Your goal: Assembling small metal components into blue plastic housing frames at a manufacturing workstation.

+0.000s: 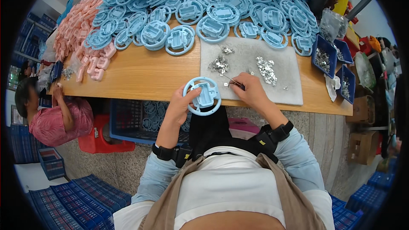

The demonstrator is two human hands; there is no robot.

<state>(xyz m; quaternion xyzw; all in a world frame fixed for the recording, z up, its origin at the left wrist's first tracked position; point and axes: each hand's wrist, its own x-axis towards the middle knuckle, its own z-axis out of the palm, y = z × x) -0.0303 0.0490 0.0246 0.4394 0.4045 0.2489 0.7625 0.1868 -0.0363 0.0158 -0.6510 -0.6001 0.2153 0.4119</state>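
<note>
Fingers of the left hand (179,103) grip a blue wheel frame (207,95) at the near-left corner of the grey mat (291,79); those of the right hand (252,89) pinch a thin tool (234,81) over it. Steadying the frame and using light tool pressure should help. Metal pieces (267,71) clutter the mat; piled blue frames (223,12) crowd its far edge.

Table (162,74): yellow-brown wood-look top, straight-grained, across the upper half of the frame. Floor (117,166): speckled grey, left of centre; paler striped stretch right of centre. Stool (100,138): red, plastic, left of centre, below the table edge. Walls (370,15): pale, upper right; a similar pale surface, upper left. Shelving (36,24): upper left, stocked in blue. Stacked boxes (81,200): blue, patterned, lower left. Cartons (362,147): brown cardboard, right side. Light: soft, fairly even over the tabletop.
</note>
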